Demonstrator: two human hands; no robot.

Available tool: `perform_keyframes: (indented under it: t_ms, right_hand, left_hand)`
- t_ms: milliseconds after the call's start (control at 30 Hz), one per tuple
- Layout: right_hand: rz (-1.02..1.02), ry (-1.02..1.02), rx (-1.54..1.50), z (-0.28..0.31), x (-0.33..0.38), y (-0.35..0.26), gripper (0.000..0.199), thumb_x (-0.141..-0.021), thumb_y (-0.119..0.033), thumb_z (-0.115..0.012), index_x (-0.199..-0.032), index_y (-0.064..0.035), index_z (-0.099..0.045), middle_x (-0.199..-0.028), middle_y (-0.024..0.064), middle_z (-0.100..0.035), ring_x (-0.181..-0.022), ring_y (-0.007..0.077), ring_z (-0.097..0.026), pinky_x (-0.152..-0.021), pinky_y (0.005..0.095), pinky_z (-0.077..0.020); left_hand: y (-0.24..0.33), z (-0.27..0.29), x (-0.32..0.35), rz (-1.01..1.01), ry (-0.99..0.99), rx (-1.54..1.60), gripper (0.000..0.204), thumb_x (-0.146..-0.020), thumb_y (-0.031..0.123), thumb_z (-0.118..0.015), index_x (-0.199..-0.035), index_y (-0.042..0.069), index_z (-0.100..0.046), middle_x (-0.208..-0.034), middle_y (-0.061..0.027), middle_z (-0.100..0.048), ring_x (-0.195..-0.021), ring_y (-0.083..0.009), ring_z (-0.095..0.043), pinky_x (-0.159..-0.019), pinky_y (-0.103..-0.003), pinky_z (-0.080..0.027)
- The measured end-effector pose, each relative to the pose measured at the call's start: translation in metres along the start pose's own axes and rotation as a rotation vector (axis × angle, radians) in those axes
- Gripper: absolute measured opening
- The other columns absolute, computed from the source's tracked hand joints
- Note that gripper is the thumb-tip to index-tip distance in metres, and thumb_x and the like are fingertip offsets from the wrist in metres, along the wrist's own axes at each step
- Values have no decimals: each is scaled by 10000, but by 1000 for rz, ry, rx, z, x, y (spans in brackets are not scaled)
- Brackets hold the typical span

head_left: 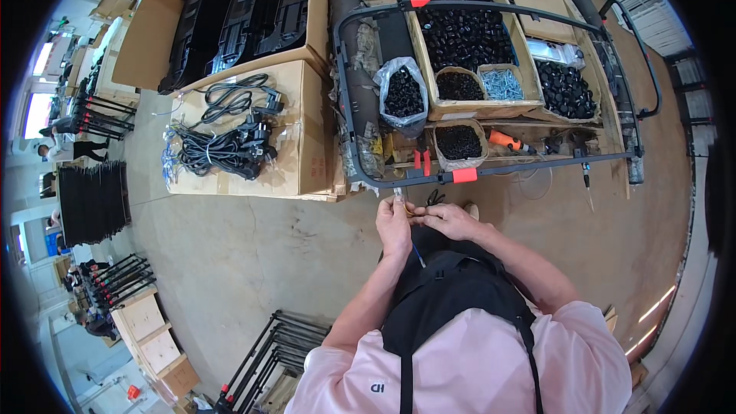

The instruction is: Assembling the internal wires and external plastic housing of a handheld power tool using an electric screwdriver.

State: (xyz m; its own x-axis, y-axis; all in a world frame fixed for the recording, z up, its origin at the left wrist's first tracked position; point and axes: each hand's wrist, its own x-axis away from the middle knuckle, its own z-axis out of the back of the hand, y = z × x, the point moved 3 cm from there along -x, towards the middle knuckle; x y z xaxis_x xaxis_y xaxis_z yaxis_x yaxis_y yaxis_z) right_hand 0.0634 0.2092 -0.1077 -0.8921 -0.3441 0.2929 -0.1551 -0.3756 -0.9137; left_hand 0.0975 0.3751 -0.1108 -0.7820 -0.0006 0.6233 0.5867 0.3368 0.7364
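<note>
In front of my waist both hands are close together, fingers closed. My left hand (pixel 393 226) pinches thin wires, and a small pale tip (pixel 399 195) sticks up above its thumb. A brownish wire stretches across to my right hand (pixel 452 221), whose fingertips are pressed together on the wires. A blue wire (pixel 418 255) hangs below my hands. A black cable loop (pixel 435 198) shows just above my right fingers; where it joins the wires is hidden. Directly beyond my hands lies a black tubular frame (pixel 402 183) with red pieces (pixel 464 175) on it.
Bundled black power cords (pixel 222 146) lie on a cardboard box (pixel 310 130) at left. Behind them an open carton (pixel 146 46) holds black plastic parts (pixel 245 19). Under the frame are bins of black caps (pixel 468 31), screws (pixel 502 85) and an orange-handled tool (pixel 509 142). Several black frames (pixel 268 360) stand lower left.
</note>
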Motion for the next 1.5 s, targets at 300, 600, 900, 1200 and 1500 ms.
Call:
perform_keyframes:
  t_ms: [300, 600, 900, 1200, 1500]
  right_hand:
    - [-110, -76, -8, 4, 1, -3, 339, -1056, -303, -597, -1231, -43, -726, -1132, 196, -757, -1066, 364, -733, -928, 455, -562]
    - [-144, -74, -49, -5, -7, 0, 366, -1075, -388, -555, -1128, -89, -759, -1059, 170, -761, -1027, 351, -729, -904, 463, -554]
    - [-149, -96, -92, -11, -14, -7, 370, -1077, -372, -551, -1103, -67, -760, -1042, 163, -767, -1009, 341, -733, -899, 457, -554]
    - [-211, -35, -238, -14, -18, 4, 359, -1091, -302, -533, -1025, -13, -735, -945, 139, -767, -905, 242, -738, -824, 392, -565]
    - [-322, 32, -712, -28, -55, -26, 342, -1165, -230, -435, -1109, 27, -653, -996, 100, -748, -912, 166, -718, -813, 312, -574]
  left_hand:
    - [13, -4, -2, 12, -106, -94, 215, -1122, 198, -565, -1052, 3, -621, -835, -69, -667, -697, -172, -717, -567, -287, -610]
    - [24, 0, -12, 83, -89, -161, 181, -1096, 212, -615, -1049, 48, -677, -794, -35, -670, -635, -137, -692, -493, -239, -486]
    - [38, -7, -8, -16, -59, -365, 197, -1063, 231, -672, -994, 49, -705, -775, -22, -670, -610, -109, -649, -512, -235, -474]
    - [33, 7, -9, 199, -141, -91, 294, -1127, 287, -561, -1243, 37, -664, -1001, -48, -738, -902, -139, -698, -738, -304, -539]
    - [-55, 85, 3, 100, -364, -343, 422, -1059, 70, -491, -1474, -2, -517, -1365, -97, -671, -1220, -210, -640, -1095, -315, -451]
